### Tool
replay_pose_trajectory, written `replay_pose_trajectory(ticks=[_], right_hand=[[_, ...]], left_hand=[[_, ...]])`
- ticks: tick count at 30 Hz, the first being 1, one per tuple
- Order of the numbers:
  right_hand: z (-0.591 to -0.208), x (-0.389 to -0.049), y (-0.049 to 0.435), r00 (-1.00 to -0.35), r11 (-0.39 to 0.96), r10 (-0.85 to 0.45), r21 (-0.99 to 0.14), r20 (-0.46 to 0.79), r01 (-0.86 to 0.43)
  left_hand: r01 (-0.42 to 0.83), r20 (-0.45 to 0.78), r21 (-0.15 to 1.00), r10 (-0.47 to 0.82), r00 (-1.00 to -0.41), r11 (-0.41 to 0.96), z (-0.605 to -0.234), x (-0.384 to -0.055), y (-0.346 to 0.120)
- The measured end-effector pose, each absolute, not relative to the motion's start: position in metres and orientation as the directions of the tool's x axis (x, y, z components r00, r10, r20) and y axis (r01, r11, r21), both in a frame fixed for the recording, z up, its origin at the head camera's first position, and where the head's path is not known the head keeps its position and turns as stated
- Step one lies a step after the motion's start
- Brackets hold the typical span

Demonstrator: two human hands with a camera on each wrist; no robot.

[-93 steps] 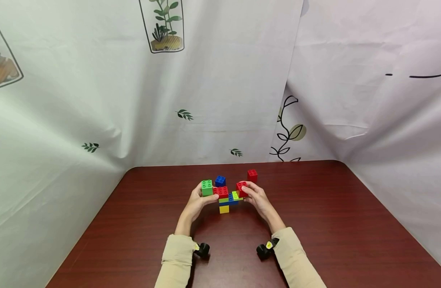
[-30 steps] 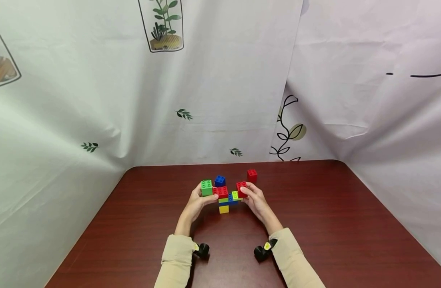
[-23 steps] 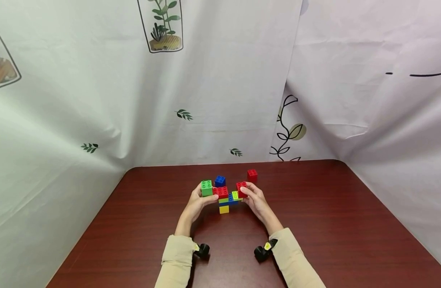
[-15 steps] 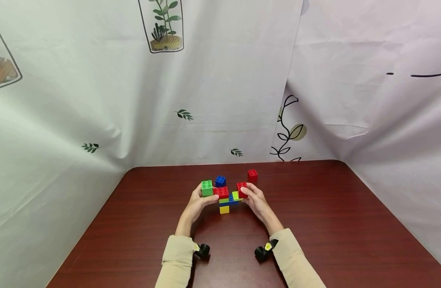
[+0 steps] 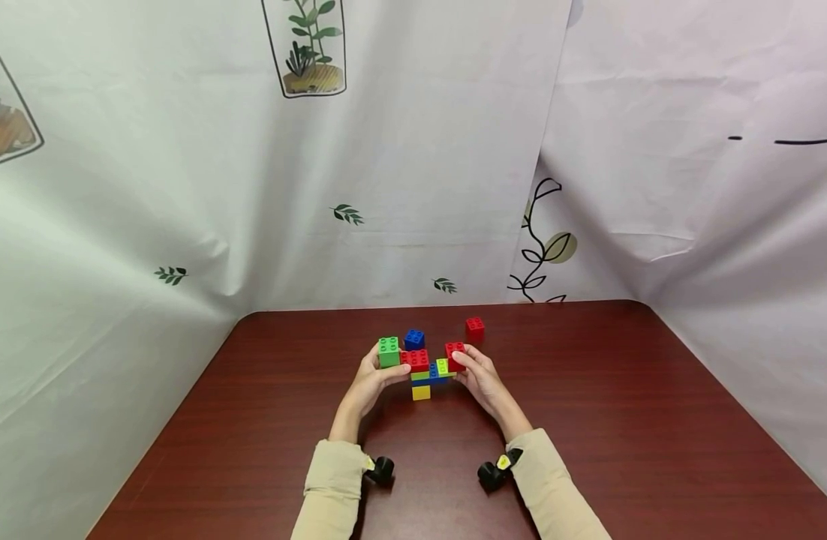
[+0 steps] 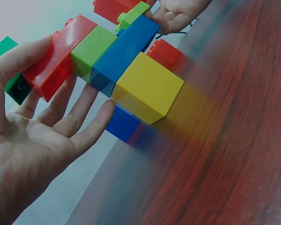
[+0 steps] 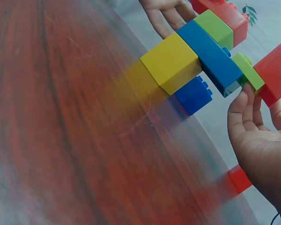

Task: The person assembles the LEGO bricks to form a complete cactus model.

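Observation:
A built-up toy brick structure stands on the table, with a yellow brick at its base. Above that lies a long blue brick, bearing a lime brick and another lime brick at its two ends. My left hand grips the long red brick on the left side, thumb in front and fingers behind. A green brick sits at that red brick's outer end. My right hand pinches a red brick at the right end, against the lime one, fingertips beneath.
Behind the structure a loose blue brick lies on the dark wooden table. Another loose red brick lies farther back to the right. White patterned cloth hangs behind the table.
Compared with three seconds ago, my right hand and wrist have shifted slightly left and the thumb sits a little lower on the red brick. Over the last second nothing visibly moves.

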State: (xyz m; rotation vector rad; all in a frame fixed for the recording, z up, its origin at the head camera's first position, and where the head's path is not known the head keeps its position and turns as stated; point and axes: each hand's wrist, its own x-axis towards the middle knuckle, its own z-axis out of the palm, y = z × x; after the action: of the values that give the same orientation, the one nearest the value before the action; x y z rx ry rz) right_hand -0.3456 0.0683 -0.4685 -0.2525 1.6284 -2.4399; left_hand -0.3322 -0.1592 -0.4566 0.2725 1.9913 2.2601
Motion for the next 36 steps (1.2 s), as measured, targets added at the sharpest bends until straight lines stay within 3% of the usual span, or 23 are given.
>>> replay_pose_trajectory(ticks=[20,28,36], right_hand=[[-0.472,-0.347,0.071,-0.961,-0.294,-0.272,-0.955,0.053,0.030],[-0.479,-0.350,0.079,-0.932,-0.383,-0.359,-0.918,0.044,0.104],[-0.482,-0.357,0.075,-0.958,-0.459,-0.283,-0.872,-0.040,0.171]], left_hand=[[0.020,0.054,0.982,0.175,-0.983,-0.190,-0.462,-0.333,-0.155],[0.027,0.063,0.974,0.154,-0.986,-0.227,-0.462,-0.333,-0.152],[0.018,0.052,0.976,0.151,-0.987,-0.216,-0.467,-0.334,-0.154]])
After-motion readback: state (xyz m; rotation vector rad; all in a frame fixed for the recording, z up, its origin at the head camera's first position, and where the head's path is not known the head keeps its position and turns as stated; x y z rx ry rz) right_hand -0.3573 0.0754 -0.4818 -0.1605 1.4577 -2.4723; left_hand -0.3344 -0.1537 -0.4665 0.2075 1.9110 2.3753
